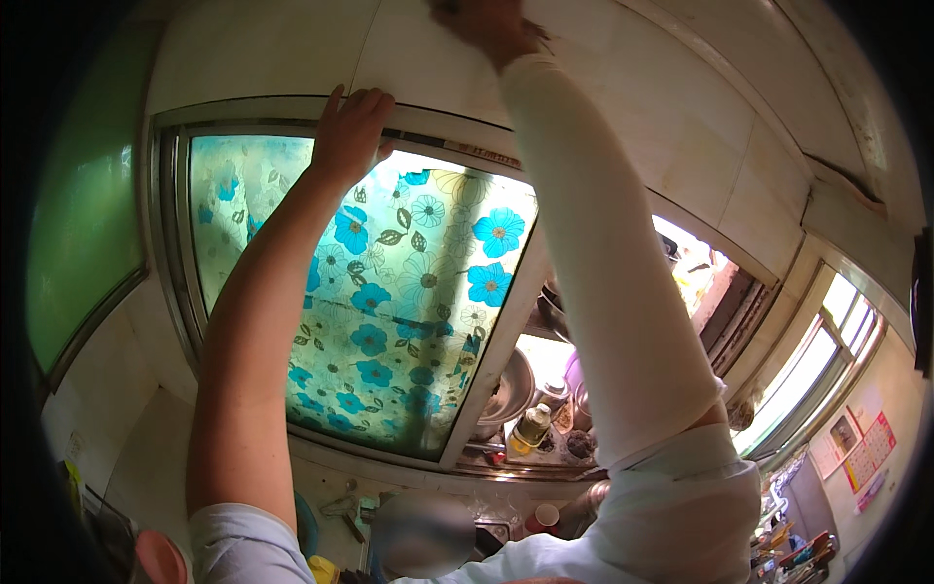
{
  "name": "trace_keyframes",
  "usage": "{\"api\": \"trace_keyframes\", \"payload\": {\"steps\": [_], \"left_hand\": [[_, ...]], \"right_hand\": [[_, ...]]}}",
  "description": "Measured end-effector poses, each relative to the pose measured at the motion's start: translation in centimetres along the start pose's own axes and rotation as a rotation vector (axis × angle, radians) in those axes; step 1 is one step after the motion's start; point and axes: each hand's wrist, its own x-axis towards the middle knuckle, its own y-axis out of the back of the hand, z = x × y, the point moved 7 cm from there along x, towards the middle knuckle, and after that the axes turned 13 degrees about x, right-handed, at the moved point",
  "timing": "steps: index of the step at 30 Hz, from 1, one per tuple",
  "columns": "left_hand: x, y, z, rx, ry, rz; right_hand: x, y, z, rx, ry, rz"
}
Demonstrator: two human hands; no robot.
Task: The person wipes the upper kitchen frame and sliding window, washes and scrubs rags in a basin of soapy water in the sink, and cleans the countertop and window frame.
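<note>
My left hand [355, 131] is raised to the top rail of a metal window frame [445, 124]. Its fingers curl over the rail, and the thumb sits lower, by the glass. Behind that forearm is a sliding window pane [408, 292] covered in film with blue flowers. Higher up, my right hand [485, 25] is against or close to the pale wall tiles [613, 80], partly cut off by the picture's top edge. Shadow and the crop hide its fingers, so whether it holds anything is unclear. A pale sleeve [613, 255] covers the right forearm.
Through the opening to the right, a metal pot [507, 387] and a glass jar [533, 423] stand on the sill. Below are a paper cup [542, 518] and a hammer-like tool [346, 515]. A green panel [87, 197] flanks the left; a second window [810, 358] is at right.
</note>
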Motion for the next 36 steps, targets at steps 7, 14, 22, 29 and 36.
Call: {"api": "trace_keyframes", "payload": {"steps": [7,14,22,29,36], "left_hand": [[1.7,-0.2,1.6,-0.005,0.092,-0.121],[0.2,0.0,0.5,-0.020,0.080,-0.066],[-1.3,-0.8,-0.7,-0.007,0.079,-0.082],[2.2,0.0,2.5,-0.032,0.077,-0.089],[-0.2,-1.2,-0.1,0.027,0.021,-0.187]], "right_hand": [[-2.8,-1.4,2.0,0.197,0.397,-0.119],[-0.2,3.9,7.1,-0.269,-0.149,0.065],[-4.5,7.8,8.4,-0.080,0.009,0.235],[-8.5,3.3,8.5,-0.683,0.032,0.497],[-15.3,2.2,0.4,-0.006,0.310,0.151]]}}
